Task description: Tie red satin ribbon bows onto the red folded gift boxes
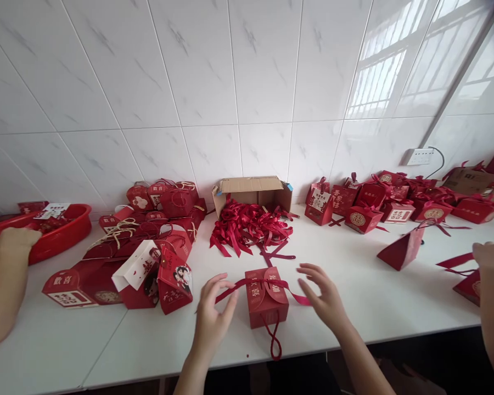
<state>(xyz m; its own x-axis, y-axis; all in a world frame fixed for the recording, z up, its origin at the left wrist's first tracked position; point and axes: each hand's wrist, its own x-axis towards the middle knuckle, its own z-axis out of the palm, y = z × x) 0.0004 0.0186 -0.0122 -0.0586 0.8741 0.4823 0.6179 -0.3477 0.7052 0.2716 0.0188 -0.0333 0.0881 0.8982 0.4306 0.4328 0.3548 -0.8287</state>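
Flanking the red gift box (267, 303), our left hand (213, 312) and right hand (323, 299) spread, grips apart. Its ribbon (299, 298) lies draped, untied.

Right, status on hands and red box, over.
Left hand at ribbon's left end, grip unclear. Right hand open by right end. Red box upright between them. Ribbon pile behind, apart.
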